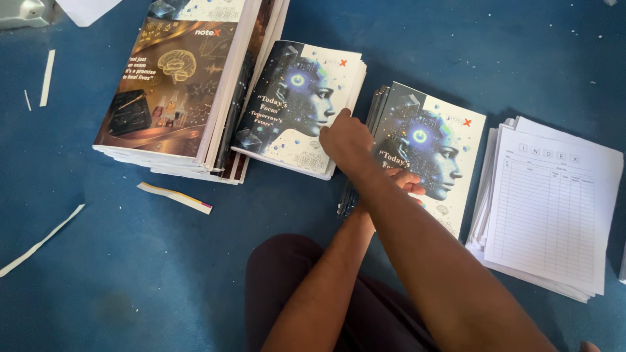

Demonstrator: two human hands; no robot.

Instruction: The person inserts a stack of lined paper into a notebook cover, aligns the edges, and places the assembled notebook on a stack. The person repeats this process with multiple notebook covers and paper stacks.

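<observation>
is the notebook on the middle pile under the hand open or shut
Shut. The top notebook on the middle pile lies flat with its printed front cover up and no inside pages showing. The right hand rests on its right edge.

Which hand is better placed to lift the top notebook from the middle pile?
Probably the right hand: its fingertips already touch the right edge of the middle pile. The left hand lies beneath the right forearm, resting on the neighbouring pile.

No pkgs, labels, signs or screens | only printed notebook stacks on blue floor
</observation>
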